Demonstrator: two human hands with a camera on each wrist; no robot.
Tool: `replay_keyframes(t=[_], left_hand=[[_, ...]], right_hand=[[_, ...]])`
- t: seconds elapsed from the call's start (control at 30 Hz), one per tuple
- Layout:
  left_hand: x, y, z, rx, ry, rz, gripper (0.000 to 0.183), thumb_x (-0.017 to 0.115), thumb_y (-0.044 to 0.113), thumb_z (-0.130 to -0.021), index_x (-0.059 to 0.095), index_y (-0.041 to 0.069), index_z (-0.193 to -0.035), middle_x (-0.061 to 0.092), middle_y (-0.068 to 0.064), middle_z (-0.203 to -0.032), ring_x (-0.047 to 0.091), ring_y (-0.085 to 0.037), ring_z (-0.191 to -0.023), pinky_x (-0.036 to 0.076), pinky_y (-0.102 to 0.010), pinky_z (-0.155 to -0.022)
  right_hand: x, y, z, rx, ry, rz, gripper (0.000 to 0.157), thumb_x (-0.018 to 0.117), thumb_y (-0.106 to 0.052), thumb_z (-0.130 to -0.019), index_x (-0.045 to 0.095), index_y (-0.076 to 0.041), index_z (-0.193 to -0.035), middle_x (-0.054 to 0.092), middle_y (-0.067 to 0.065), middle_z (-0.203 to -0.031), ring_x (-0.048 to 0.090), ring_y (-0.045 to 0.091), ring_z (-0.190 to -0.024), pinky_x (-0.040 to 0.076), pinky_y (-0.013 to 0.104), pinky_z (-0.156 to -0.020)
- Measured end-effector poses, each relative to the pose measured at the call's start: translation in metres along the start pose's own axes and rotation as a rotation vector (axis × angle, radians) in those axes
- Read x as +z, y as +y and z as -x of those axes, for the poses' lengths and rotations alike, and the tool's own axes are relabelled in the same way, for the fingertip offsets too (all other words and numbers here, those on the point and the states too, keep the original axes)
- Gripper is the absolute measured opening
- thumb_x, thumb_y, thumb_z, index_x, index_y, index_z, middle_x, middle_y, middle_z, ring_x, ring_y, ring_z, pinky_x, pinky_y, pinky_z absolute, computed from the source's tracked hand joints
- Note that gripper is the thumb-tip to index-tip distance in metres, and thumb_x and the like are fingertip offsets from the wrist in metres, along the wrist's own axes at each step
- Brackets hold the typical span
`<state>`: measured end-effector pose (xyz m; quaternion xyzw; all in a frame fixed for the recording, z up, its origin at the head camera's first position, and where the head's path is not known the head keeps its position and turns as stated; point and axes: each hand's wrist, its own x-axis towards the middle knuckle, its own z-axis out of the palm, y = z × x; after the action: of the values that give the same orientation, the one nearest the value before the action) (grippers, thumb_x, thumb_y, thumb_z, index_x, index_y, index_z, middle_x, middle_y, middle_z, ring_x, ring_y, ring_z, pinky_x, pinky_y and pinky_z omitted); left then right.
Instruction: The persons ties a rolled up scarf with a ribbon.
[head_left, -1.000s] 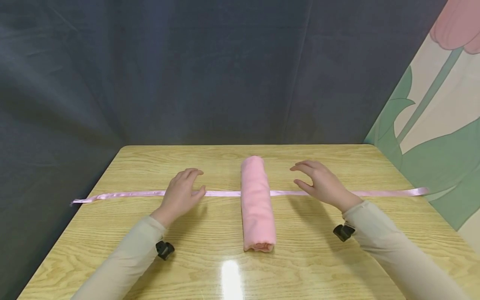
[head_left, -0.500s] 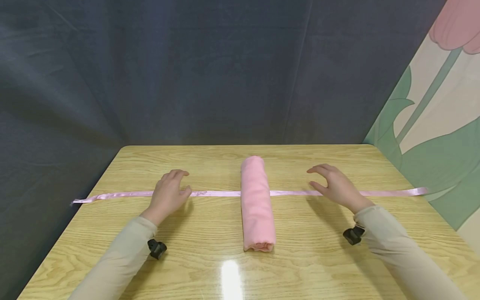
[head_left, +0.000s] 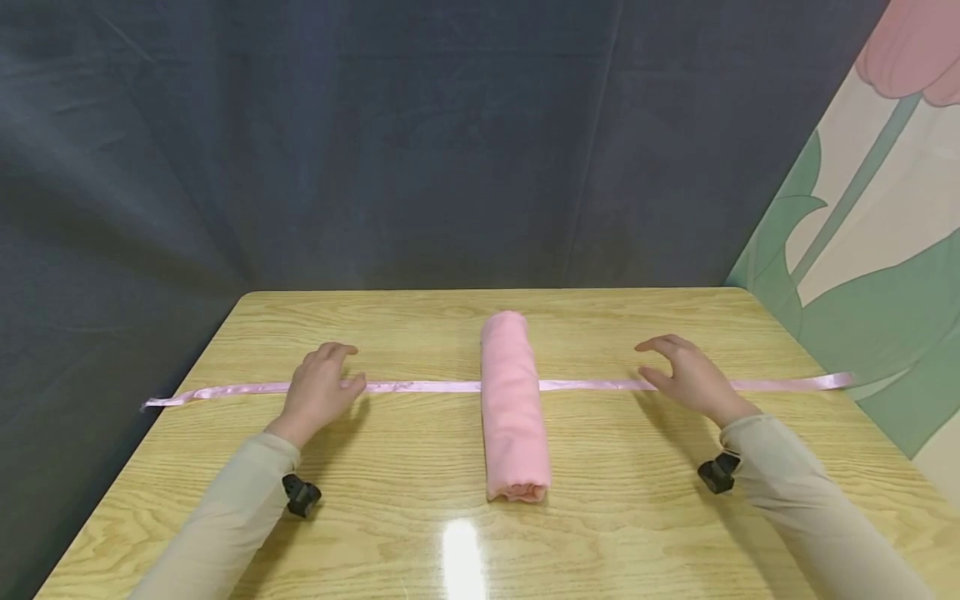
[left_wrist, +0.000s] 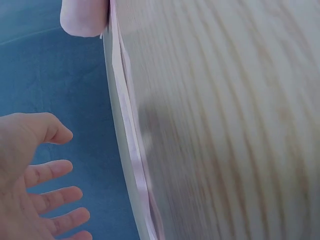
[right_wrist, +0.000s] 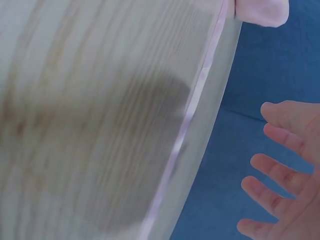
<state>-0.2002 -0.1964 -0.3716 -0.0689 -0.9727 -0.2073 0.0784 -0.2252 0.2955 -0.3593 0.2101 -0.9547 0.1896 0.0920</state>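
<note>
A rolled pink cloth (head_left: 514,408) lies lengthwise near the middle of the table. Crossing beneath it from side to side is a long pink satin ribbon (head_left: 427,387), its middle hidden by the roll. My left hand (head_left: 317,392) hovers over the ribbon's left half, fingers spread and holding nothing. On the other side, my right hand (head_left: 693,382) is held above the right half, thumb and fingers apart, also with nothing in it. Both wrist views show the loosely spread fingers away from the ribbon, with one end of the cloth roll (left_wrist: 85,17) at the top.
The wood-grain table (head_left: 600,517) has a bright light reflection near its front. Dark curtain cloth (head_left: 450,150) hangs behind and to the left. At the right is a panel with a tulip pattern (head_left: 885,275). The ribbon's left tip reaches the table's left edge.
Both hands have drawn outward from the roll, the left hand leftward and the right hand rightward. The cloth roll and ribbon have stayed in place.
</note>
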Motion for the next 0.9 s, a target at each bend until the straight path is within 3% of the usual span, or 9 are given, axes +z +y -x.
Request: replay_keyframes(t=[0.37, 0.63, 0.9], left_hand=[[-0.004, -0.009, 0.002, -0.036, -0.042, -0.011, 0.047, 0.054, 0.023, -0.090, 0.049, -0.002, -0.129, 0.044, -0.028, -0.134, 0.042, -0.050, -0.119, 0.037, -0.061, -0.095], [-0.006, -0.016, 0.001, -0.080, -0.093, -0.024, 0.050, 0.056, 0.024, -0.088, 0.048, -0.003, -0.130, 0.042, -0.030, -0.135, 0.041, -0.051, -0.119, 0.037, -0.062, -0.094], [-0.008, -0.020, 0.002, -0.093, -0.102, -0.075, 0.047, 0.058, 0.021, -0.087, 0.051, -0.003, -0.126, 0.046, -0.031, -0.129, 0.045, -0.052, -0.114, 0.042, -0.061, -0.086]], right_hand=[[0.001, 0.016, 0.006, 0.053, -0.046, 0.015, 0.033, 0.064, -0.009, -0.085, 0.059, 0.007, -0.113, 0.056, 0.033, -0.114, 0.054, 0.049, -0.103, 0.044, 0.058, -0.085], [-0.001, 0.026, 0.009, 0.141, -0.121, 0.023, 0.036, 0.063, -0.014, -0.086, 0.057, 0.007, -0.115, 0.053, 0.034, -0.117, 0.050, 0.051, -0.106, 0.043, 0.059, -0.087], [-0.003, 0.038, 0.014, 0.164, -0.164, 0.094, 0.037, 0.066, -0.014, -0.082, 0.058, 0.007, -0.113, 0.054, 0.037, -0.113, 0.051, 0.052, -0.101, 0.043, 0.059, -0.085]])
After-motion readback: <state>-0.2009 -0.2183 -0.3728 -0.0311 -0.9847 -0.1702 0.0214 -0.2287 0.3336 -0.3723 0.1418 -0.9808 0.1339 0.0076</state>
